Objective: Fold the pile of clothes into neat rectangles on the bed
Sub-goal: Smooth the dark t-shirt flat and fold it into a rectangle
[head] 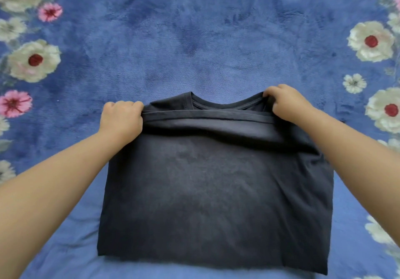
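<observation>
Lying on the blue flowered bed (194, 40), the dark T-shirt (216, 192) is doubled over, its hem near the collar at 12 o'clock; left hand (121, 118) and right hand (287, 103) curl their fingers around the hem corners.

My dark T-shirt (214, 192) lies flat on the blue bed cover, doubled over on itself with its hem drawn up close below the round collar, forming a broad rectangle. Its near folded edge faces me.
</observation>
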{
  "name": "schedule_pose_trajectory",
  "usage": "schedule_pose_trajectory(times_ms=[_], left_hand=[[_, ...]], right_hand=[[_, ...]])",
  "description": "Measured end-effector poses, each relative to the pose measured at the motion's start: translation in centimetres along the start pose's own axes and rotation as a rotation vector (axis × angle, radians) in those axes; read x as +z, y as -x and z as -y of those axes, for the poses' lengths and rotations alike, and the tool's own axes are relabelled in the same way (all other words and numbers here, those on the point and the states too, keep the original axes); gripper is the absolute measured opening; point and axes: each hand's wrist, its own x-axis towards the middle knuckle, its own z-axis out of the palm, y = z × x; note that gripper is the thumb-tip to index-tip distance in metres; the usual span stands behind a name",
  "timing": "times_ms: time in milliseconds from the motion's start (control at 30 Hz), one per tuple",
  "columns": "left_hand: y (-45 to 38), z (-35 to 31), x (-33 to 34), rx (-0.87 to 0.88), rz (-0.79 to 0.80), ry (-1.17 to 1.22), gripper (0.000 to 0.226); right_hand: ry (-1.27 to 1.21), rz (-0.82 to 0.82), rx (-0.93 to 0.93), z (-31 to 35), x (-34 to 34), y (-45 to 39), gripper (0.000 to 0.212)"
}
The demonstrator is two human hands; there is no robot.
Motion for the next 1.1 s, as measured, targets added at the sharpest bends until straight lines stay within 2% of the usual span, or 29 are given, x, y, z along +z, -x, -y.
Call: schedule_pose_trajectory(times_ms=[33,100,167,233,300,367,467,633,700,767,800,867,900,1000,1100], left_hand=[[-0.1,0.3,-0.1,-0.017,0.002,0.017,0.010],[-0.1,1.1,0.0,-0.036,0.021,0.022,0.013],[-0.1,1.9,0.2,-0.026,0.010,0.028,0.009],[-0.2,2.6,0.4,-0.018,-0.039,0.050,0.009],[-0.2,2.9,0.6,-0.018,-0.099,0.069,0.013],[-0.2,2.9,0.6,-0.040,-0.124,0.074,0.012],[-0.2,2.7,0.2,-0.088,-0.150,0.103,0.016],[-0.8,2.8,-1.0,-0.209,-0.168,0.156,0.022],[-1.9,2.6,-1.4,-0.255,-0.153,0.133,0.019],[-2.8,2.1,-1.3,-0.294,-0.090,0.095,0.006],[-3.3,1.6,-1.1,-0.327,-0.072,0.091,0.010],[-3.3,0.2,-0.9,-0.379,-0.029,0.114,0.033],[-3.1,-0.6,-0.8,-0.380,-0.052,0.155,0.039],[-1.4,-3.9,0.0,-0.220,-0.086,0.238,0.050],[1.4,-7.5,1.0,0.035,-0.137,0.289,0.053]], right_hand=[[-0.088,-0.044,-0.005,-0.7,-0.3,0.7,0.046],[-0.092,-0.066,-0.011,-2.7,-0.7,2.2,0.042],[0.022,0.084,-0.008,-4.8,-1.2,3.8,0.035],[0.124,0.238,0.017,-6.3,-1.3,4.7,0.039],[0.181,0.273,0.082,-6.9,-1.3,4.9,0.038],[0.255,0.261,0.133,-6.9,-1.6,4.6,0.021],[0.332,0.155,0.183,-6.8,-3.0,4.2,0.008],[0.414,0.092,0.205,-6.8,-5.3,4.3,0.021],[0.490,0.043,0.193,-6.9,-5.7,3.8,0.021],[0.493,-0.040,0.220,-6.9,-5.1,3.1,0.017],[0.475,-0.106,0.237,-7.0,-4.5,2.6,0.017],[0.406,-0.242,0.276,-7.2,-2.5,2.2,0.023],[0.352,-0.309,0.287,-7.2,-1.5,2.3,0.029],[0.210,-0.402,0.268,-6.3,1.4,3.8,0.052],[0.167,-0.434,0.146,-4.9,4.5,6.4,0.053]])
